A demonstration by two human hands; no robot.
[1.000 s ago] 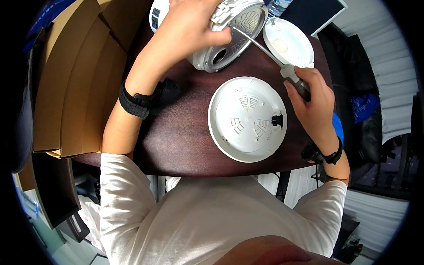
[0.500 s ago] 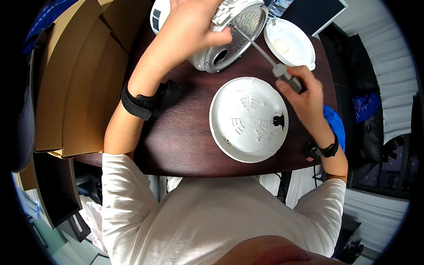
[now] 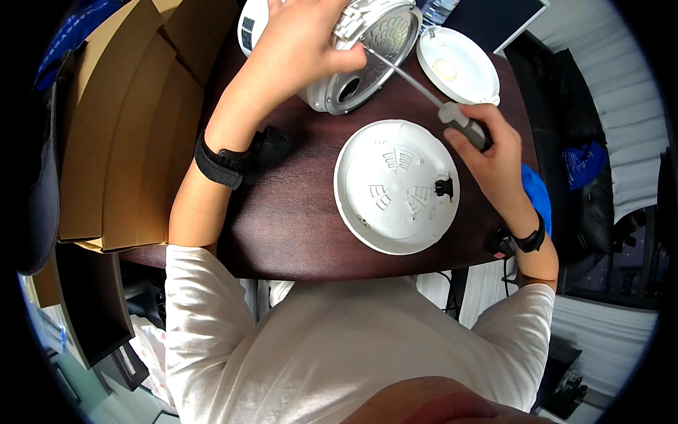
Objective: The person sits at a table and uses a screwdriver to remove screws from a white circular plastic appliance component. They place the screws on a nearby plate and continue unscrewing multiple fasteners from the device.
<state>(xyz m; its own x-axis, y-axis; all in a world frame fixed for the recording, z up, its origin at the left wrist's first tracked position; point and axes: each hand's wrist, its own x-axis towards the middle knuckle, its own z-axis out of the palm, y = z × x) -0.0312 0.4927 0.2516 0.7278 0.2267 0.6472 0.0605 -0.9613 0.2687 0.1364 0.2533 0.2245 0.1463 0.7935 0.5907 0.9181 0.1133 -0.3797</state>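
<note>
At the far side of the table, a white rounded appliance point(image 3: 326, 97) lies tilted, its open metallic underside facing me. My left hand point(image 3: 304, 44) grips its upper rim; the thumb shows, but some fingers run out of view at the top. In my right hand point(image 3: 498, 152) is a screwdriver point(image 3: 417, 83), held by its grey handle. Its long shaft points up and left, and the tip is at the appliance's edge beside my left thumb. A round white plastic base cover point(image 3: 395, 219) with vent slots and a black socket lies nearer me, inner side up.
A smaller white lid-like part point(image 3: 470, 76) lies at the far right, near a clear bottle point(image 3: 436, 13). Cardboard boxes point(image 3: 134, 141) stand along the left. Blue cloth or plastic point(image 3: 537, 192) shows by my right wrist. The dark table point(image 3: 296, 240) ends just in front of me.
The screwdriver's handle has shifted and turned slightly in my right hand, its tip staying by the left thumb. The view has shifted a little; my left hand keeps its hold.
</note>
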